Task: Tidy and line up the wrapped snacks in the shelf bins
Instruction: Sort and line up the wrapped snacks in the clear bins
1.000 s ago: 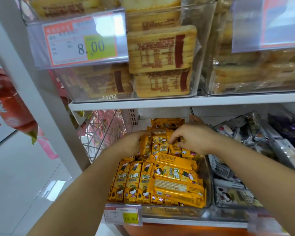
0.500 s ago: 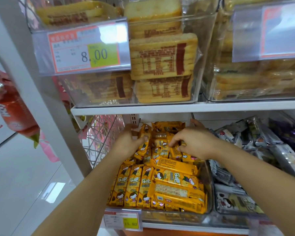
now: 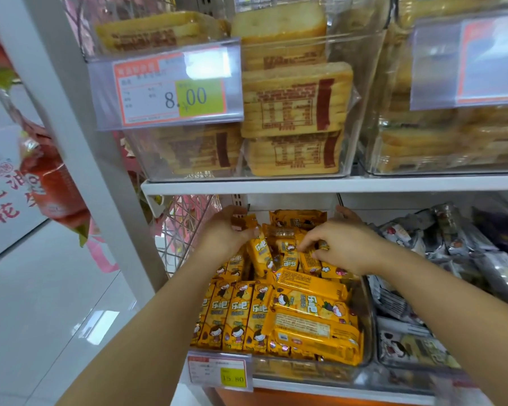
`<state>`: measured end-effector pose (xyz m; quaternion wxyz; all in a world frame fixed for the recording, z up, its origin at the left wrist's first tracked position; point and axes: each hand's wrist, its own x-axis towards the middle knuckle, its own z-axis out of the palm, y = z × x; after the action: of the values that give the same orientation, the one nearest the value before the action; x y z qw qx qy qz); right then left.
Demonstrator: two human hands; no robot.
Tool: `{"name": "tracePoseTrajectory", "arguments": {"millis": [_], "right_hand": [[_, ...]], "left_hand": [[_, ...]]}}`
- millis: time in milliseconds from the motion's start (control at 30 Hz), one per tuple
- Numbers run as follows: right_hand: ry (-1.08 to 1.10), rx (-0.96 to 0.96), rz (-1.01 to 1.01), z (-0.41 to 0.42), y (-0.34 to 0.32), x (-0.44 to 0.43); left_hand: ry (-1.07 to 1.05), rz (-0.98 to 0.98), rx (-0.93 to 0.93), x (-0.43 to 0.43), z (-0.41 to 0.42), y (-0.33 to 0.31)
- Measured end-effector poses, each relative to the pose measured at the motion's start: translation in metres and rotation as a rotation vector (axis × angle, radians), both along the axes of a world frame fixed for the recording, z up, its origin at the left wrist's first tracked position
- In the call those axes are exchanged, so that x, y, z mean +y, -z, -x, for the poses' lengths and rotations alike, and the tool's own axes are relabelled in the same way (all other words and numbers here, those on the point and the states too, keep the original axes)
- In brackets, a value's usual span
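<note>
- We're at the lower shelf (image 3: 305,386) of a white rack. On it sits the clear bin (image 3: 367,315), crammed with yellow wrapped snacks, and both arms reach in toward its back half.
- Front left is a row of standing packs (image 3: 236,317). They're upright, long axis vertical, printed faces out to the aisle. That's the pattern to match.
- Front right, the flat packs (image 3: 311,326) are piled on their sides with the long axis running left to right. One shows its back label.
- The left hand (image 3: 225,234) is at the back left, fingers curled round the top end of a lifted pack (image 3: 260,252). That pack is nearly upright, with its top leaning left and its face toward the camera.
- The right hand (image 3: 345,244) is at the back right, fingertips bent down and pinching a small pack (image 3: 308,259) in the jumble. It looks tilted, but I can't call exactly how it lies.
- My read is that the loose back packs are being stood up into a second row.
- To do that well, hold the lifted pack by its top end and lower it straight down behind the front row, face forward. The right hand should hold the neighbours clear so nothing topples.
- The wrappers look slick, so pinch firmly without crushing the contents.
- The price tag (image 3: 220,373) is clipped to the front edge and reads 15.80.
</note>
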<state>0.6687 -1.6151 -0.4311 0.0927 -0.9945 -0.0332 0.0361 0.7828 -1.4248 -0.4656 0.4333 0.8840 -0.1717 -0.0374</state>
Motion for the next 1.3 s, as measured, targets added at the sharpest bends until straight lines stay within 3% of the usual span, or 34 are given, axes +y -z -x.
{"name": "tracePoseTrajectory", "arguments": {"millis": [200, 300, 367, 433, 500, 567, 700, 833, 1100, 1300], "right_hand": [[0.006, -0.017, -0.027, 0.0, -0.001, 0.001], [0.019, -0.037, -0.023, 0.0, -0.001, 0.0], [0.036, -0.052, -0.037, 0.0, 0.0, 0.0], [0.04, -0.074, -0.061, -0.001, 0.001, 0.0], [0.044, -0.09, -0.082, -0.001, 0.002, -0.001], [0.045, -0.095, -0.084, -0.002, 0.003, -0.001], [0.04, -0.102, -0.083, -0.002, 0.005, -0.002], [0.023, -0.111, -0.092, -0.003, 0.008, -0.005], [-0.005, -0.127, -0.131, -0.006, 0.014, -0.009], [-0.004, -0.161, -0.145, -0.006, 0.014, -0.008]], "left_hand": [[0.141, -0.388, -0.016, -0.01, -0.013, 0.029], [0.168, -0.62, -0.141, -0.011, -0.02, 0.038], [0.146, -0.661, -0.245, -0.013, -0.02, 0.035], [0.188, -0.579, -0.284, -0.017, -0.017, 0.03], [0.314, -0.475, -0.156, -0.025, -0.013, 0.026], [0.413, -0.537, -0.036, -0.035, -0.01, 0.025], [0.451, -0.673, 0.002, -0.05, -0.006, 0.028], [0.473, -0.585, 0.121, -0.052, -0.004, 0.021], [0.184, -0.224, 0.188, -0.032, -0.009, -0.001], [0.259, -0.129, 0.094, -0.03, 0.0, -0.003]]}}
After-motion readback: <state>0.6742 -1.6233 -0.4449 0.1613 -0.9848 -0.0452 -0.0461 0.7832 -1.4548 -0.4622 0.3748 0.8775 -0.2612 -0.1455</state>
